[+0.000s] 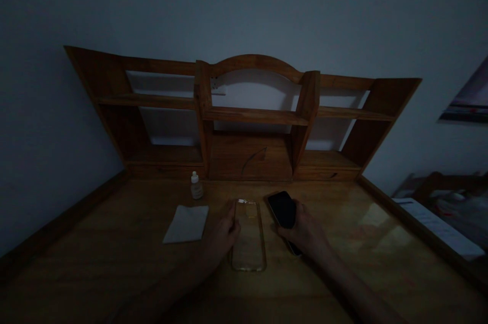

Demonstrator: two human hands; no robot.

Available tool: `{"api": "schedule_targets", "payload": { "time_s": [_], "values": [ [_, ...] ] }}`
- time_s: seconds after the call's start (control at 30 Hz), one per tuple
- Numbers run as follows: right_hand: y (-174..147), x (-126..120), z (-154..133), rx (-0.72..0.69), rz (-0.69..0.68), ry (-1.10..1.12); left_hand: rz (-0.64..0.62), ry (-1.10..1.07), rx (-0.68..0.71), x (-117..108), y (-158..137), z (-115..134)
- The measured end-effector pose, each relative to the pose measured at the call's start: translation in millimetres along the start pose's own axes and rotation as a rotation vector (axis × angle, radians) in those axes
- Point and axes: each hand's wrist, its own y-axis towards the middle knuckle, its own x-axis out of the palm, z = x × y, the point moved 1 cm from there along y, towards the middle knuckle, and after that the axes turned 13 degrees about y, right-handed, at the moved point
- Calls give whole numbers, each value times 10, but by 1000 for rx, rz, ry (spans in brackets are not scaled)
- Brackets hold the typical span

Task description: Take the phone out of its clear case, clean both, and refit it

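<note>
A clear, yellowish phone case (247, 242) stands out at the middle of the desk, its camera cutout toward the far end. My left hand (224, 227) pinches its left edge, with the thumb on the near side of the rim and the other fingers partly hidden. To the right, a smartphone with a dark face (282, 207) is tilted at an angle, and my right hand (305, 227) wraps round its right side. A folded white cloth (186, 224) lies left of my left hand. Behind the cloth a small white-capped bottle (196, 187) stands upright.
The wooden desk (114, 253) has a raised rim along its sides. A wooden shelf unit (251, 118) rises at its back against the wall. A dark thin cord or mark (253, 158) shows on the middle panel. Beyond the right rim lies a white sheet or board (438, 227).
</note>
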Motion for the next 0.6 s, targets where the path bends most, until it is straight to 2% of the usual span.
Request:
{"api": "schedule_targets", "payload": {
  "time_s": [0.13, 0.33, 0.5, 0.6],
  "values": [
    [-37, 51, -9, -9, 28, -80, -78, 207, -25, -36, -12, 21],
    [-117, 107, 10, -55, 45, -157, -151, 279, -16, -64, -16, 51],
    [-223, 106, 4, -110, 58, -266, -67, 246, 46, -40, -32, 25],
    [-275, 62, -40, -161, -4, -375, -67, 260, 17, -47, -37, 41]
  ]
}}
